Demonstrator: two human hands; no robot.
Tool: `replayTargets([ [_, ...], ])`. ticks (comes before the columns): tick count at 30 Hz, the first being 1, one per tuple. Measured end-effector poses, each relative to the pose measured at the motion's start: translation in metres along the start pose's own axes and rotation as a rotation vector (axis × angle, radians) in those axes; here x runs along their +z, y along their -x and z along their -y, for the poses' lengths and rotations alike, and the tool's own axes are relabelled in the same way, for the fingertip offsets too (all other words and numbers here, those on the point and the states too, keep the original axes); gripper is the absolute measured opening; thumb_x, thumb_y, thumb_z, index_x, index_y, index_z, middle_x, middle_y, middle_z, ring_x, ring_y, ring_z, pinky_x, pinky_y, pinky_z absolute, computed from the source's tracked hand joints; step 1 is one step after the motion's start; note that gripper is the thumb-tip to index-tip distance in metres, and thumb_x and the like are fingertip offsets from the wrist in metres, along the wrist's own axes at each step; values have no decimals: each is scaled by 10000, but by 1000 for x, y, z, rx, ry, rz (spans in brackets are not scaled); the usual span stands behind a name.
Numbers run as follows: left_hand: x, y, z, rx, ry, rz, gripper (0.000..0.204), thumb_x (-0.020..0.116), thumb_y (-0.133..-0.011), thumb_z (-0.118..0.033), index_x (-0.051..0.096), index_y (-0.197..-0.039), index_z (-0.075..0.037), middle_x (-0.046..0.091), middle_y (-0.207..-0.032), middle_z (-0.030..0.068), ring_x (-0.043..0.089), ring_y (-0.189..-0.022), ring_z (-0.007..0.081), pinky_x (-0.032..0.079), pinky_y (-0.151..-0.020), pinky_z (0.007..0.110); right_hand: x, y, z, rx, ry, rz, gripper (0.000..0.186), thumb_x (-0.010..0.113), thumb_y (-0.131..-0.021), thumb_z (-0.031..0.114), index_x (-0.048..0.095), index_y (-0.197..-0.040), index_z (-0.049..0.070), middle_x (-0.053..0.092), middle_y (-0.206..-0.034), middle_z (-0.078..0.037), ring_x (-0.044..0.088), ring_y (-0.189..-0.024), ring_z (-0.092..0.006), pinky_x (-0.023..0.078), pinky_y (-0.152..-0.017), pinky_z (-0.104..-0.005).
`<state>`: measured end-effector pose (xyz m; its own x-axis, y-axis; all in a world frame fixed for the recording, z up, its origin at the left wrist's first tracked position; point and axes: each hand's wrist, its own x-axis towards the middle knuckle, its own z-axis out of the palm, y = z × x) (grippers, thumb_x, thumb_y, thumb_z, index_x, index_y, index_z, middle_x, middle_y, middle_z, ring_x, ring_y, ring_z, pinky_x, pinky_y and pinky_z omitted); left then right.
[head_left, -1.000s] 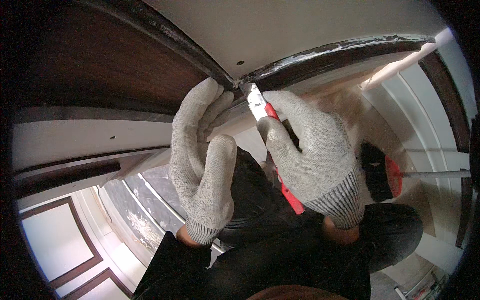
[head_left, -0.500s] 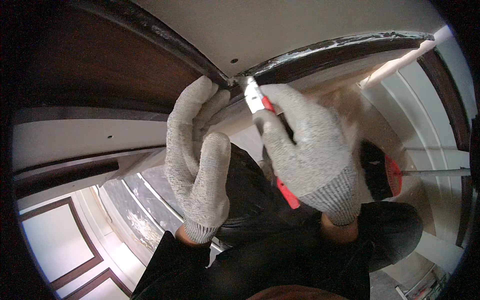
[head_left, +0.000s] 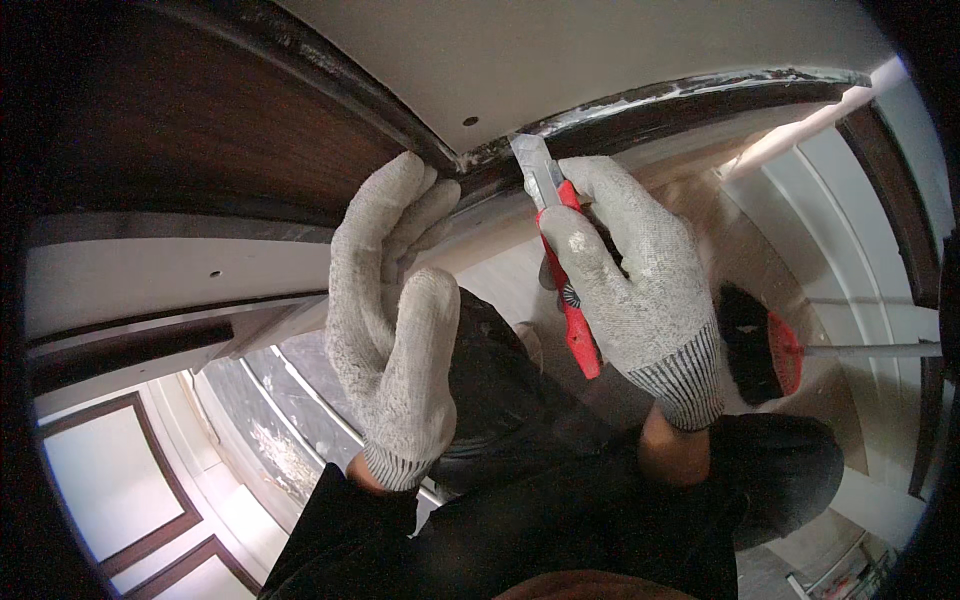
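Observation:
My right hand (head_left: 640, 270), in a pale knitted glove, grips a red utility knife (head_left: 578, 325) with a wide silver blade. The blade's tip is at the dark trim edge (head_left: 660, 125), just right of the corner where two trim pieces meet. White and grey residue runs along that edge beside the pale panel (head_left: 620, 50). My left hand (head_left: 395, 310), gloved too, is empty, with its thumb apart from the fingers. Its fingertips rest against or close to the lower edge of the dark brown wood panel (head_left: 230, 110), left of the corner.
A black-and-red broom head (head_left: 765, 345) with a grey handle lies to the right. White panelling with dark trim (head_left: 870, 200) curves along the right side. Dark-framed white panels (head_left: 120, 480) stand at lower left. Small tools or hardware (head_left: 855, 575) sit at the lower right.
My right hand has moved the knife slightly right along the trim, away from the corner, and the blade has tilted. My left hand is almost where it was.

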<state>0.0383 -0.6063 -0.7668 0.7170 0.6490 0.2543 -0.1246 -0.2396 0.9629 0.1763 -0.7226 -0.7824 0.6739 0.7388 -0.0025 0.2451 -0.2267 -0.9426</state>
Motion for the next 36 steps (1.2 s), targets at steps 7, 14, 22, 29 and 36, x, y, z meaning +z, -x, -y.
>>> replayTargets([
  [7, 0, -2, -1, -15, -8, 13, 567, 511, -956, -79, 417, -1503, 35, 493, -1494, 209, 510, -1382, 315, 333, -1190, 453, -1, -2, 0, 138, -126, 72, 216, 578, -1034, 230, 585, -1161, 55, 685, -804, -142, 737, -759, -266, 551, -719, -424],
  [14, 3, -2, -1, 0, -136, -40, 684, 561, -983, -383, 440, -1464, 88, 540, -1427, 257, 561, -1311, 347, 392, -1147, 472, -3, 7, 9, 19, 8, 23, 216, 589, -1024, 165, 630, -1148, -6, 664, -871, -138, 685, -838, -159, 546, -749, -350],
  [22, -2, -2, -4, -12, -57, 3, 571, 567, -961, -127, 437, -1498, 16, 523, -1471, 231, 533, -1371, 334, 358, -1196, 492, 10, 3, -1, 51, -2, -16, 248, 655, -983, 254, 611, -1180, 109, 710, -843, -178, 724, -785, -390, 555, -724, -500],
  [29, 7, 0, -4, -5, -169, -66, 794, 564, -994, -515, 430, -1464, 111, 541, -1420, 268, 562, -1304, 361, 396, -1133, 474, 11, 5, 2, 2, 75, 19, 260, 581, -1059, 238, 614, -1212, 32, 679, -866, -126, 707, -807, -180, 556, -733, -345],
  [36, 4, 1, -3, 18, -154, -46, 782, 565, -1001, -506, 433, -1460, 113, 531, -1436, 267, 566, -1300, 360, 400, -1132, 470, 12, 4, 0, 38, 167, 69, 316, 562, -1069, 280, 599, -1277, 45, 711, -944, -149, 735, -843, -223, 572, -768, -375],
])
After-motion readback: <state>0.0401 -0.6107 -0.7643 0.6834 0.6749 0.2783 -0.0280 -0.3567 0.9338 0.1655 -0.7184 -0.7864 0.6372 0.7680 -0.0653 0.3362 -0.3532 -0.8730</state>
